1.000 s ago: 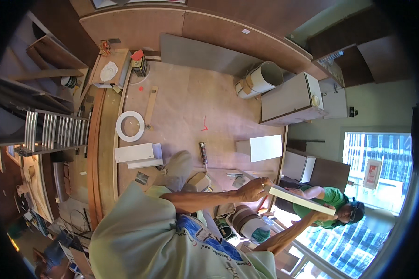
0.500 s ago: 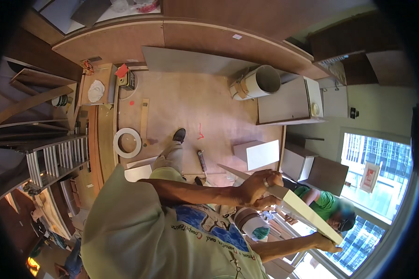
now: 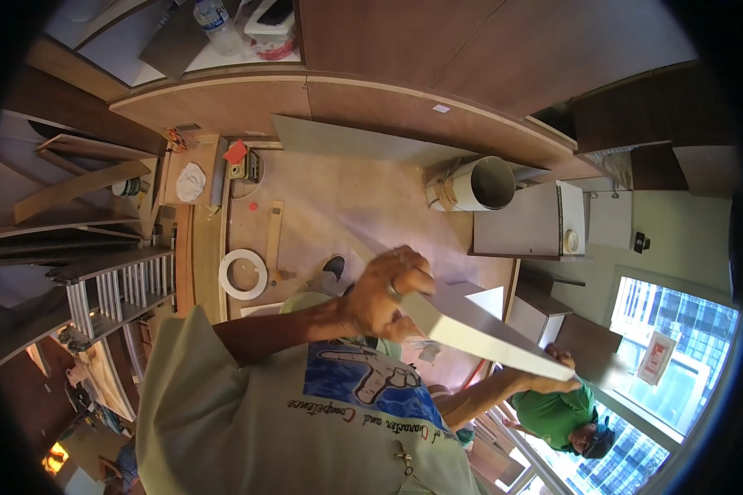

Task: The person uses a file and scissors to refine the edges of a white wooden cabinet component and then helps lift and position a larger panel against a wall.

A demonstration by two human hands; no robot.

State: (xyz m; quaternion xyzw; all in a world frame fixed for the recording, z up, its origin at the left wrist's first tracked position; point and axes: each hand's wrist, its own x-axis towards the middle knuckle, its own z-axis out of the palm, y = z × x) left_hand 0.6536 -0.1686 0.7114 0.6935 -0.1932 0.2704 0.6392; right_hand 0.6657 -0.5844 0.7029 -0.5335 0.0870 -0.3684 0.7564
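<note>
A thick panel with a whitish edge and a grey face [image 3: 489,341] is held up in front of my chest, slanting down to the right. My left hand [image 3: 388,293] is closed around its left end, with a ring on one finger. At the opposite end my right hand [image 3: 553,371] wraps the lower edge and corner, fingers partly hidden by the panel. A stretch of the work surface and a pale box [image 3: 483,297] lie beyond the panel, partly covered by it.
A co-worker in a green shirt [image 3: 555,421] is close to the panel's right end, by the window [image 3: 673,346]. Ahead are a large white tube [image 3: 470,186], a cabinet box [image 3: 516,221], a roll of white edging [image 3: 243,275] and a can [image 3: 243,163]. A ladder [image 3: 120,289] lies left.
Both hands have carried the panel to the left and slightly farther away, still gripping its ends. My view has shifted, and the co-worker appears lower in it.
</note>
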